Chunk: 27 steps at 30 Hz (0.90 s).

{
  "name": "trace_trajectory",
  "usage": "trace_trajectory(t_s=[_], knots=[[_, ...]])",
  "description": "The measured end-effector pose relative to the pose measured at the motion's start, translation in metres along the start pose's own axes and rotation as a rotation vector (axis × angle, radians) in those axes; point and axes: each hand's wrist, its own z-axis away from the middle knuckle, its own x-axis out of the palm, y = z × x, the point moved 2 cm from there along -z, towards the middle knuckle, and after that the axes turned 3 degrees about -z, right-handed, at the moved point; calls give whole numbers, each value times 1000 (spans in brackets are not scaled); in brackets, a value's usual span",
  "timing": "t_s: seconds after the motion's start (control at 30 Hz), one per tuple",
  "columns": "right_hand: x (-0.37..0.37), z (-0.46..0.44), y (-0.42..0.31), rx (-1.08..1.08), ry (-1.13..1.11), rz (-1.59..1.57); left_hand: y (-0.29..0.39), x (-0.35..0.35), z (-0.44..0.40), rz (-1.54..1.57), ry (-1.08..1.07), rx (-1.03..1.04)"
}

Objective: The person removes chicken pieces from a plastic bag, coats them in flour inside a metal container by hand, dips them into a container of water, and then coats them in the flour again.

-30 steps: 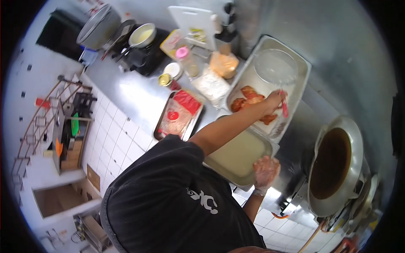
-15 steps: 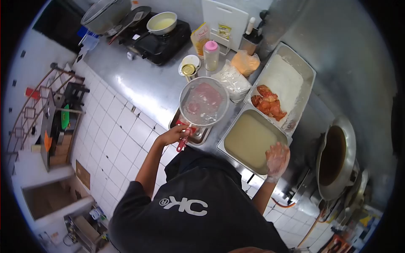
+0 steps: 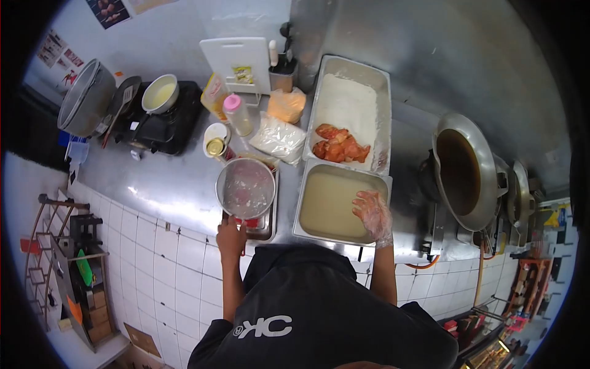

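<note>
Gripping a strainer (image 3: pixel 246 184) in the left hand (image 3: pixel 231 237), left of the liquid tray (image 3: pixel 302 203); holding the gloved right hand (image 3: pixel 372 215) outstretched over the tray, well apart from the strainer.

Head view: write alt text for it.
A person's left hand holds a sieve above a tray; the gloved right hand is over pale liquid in a pan. Beyond, another pan holds reddish meat pieces and white powder.
</note>
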Motion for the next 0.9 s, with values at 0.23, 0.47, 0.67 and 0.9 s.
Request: trace_trajectory(t_s=[0.23,0.47,0.67,0.9], knots=[[25,-100,-66,-217,-128,407,159,49,26,545,-310,1118],[-37,-317,-128,-209,-114,884,192,113,40,358,-171,1219],[-100,-493,-137,-310,-308,1256,195,112,35,184,-69,1081],[-133,-546,-87,-262,-363,1526,196,111,30,216,-152,1068]])
